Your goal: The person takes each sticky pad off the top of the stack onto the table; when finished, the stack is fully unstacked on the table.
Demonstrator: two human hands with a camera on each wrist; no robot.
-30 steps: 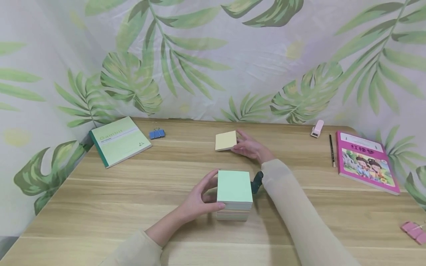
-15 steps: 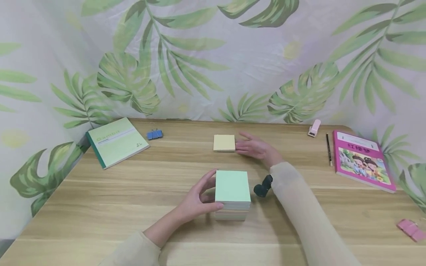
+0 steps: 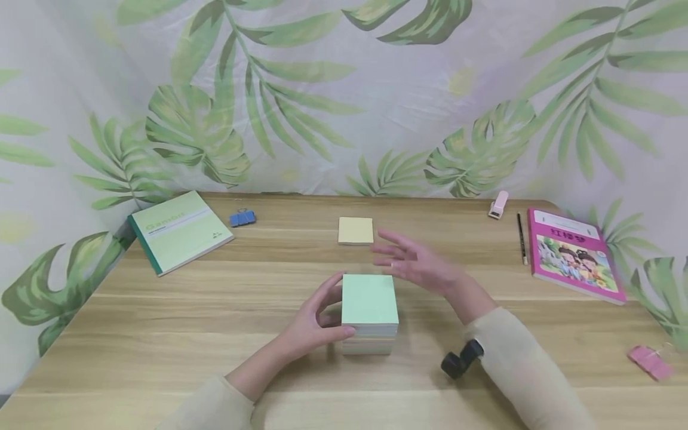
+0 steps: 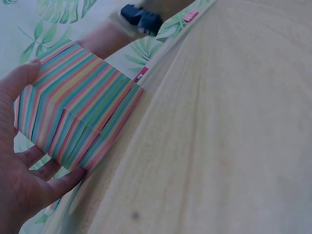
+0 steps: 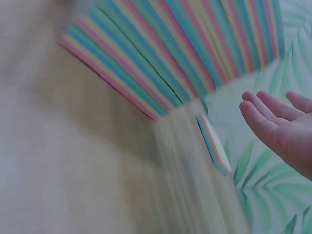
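Note:
A tall block of coloured paper notes (image 3: 369, 298), mint green on top and striped on its sides, stands on the table in front of the person. My left hand (image 3: 317, 319) holds its left side, the thumb (image 4: 30, 73) on one face and the fingers (image 4: 66, 183) spread along another. Farther back lies a thin pad of pale yellow notes (image 3: 355, 230), its striped edge showing in the right wrist view. My right hand (image 3: 419, 263) hovers in the air between pad and block, fingers extended and holding nothing. A black wrist camera (image 3: 461, 358) sits at the right sleeve.
A green notebook (image 3: 181, 232) and a blue binder clip (image 3: 242, 218) lie at the back left. At the right are a pink stapler (image 3: 498, 205), a pencil (image 3: 522, 237), a pink book (image 3: 577, 255) and a pink binder clip (image 3: 649, 362). A leaf-patterned curtain (image 3: 301, 119) hangs behind the table.
My right hand has let go of the yellow pad, which now lies flat, and has drawn back toward the person. My left hand stays at the block. The head view has shifted slightly.

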